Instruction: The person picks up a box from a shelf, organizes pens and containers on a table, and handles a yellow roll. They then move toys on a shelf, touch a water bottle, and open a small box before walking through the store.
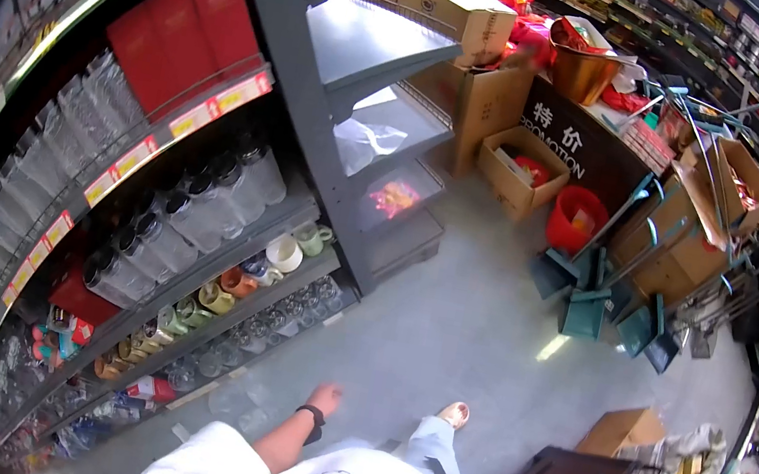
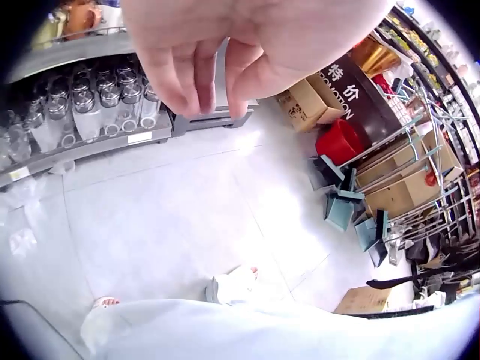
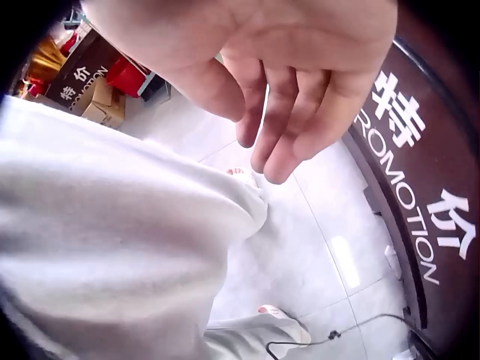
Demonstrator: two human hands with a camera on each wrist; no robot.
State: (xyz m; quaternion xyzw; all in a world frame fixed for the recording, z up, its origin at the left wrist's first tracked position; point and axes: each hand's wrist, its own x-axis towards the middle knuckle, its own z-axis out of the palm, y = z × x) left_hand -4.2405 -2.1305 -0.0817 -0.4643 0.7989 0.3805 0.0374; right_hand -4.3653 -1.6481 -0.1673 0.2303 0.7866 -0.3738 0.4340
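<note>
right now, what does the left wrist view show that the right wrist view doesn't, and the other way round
Only the left wrist view: the left hand, holding nothing, and a group of lidded glass jars on a low shelf.

Only the right wrist view: the right hand, also holding nothing, and a nearby promotion sign with large white lettering.

Both: the farther promotion sign, the red bucket, the open cardboard box, the pale trousers and the floor.
</note>
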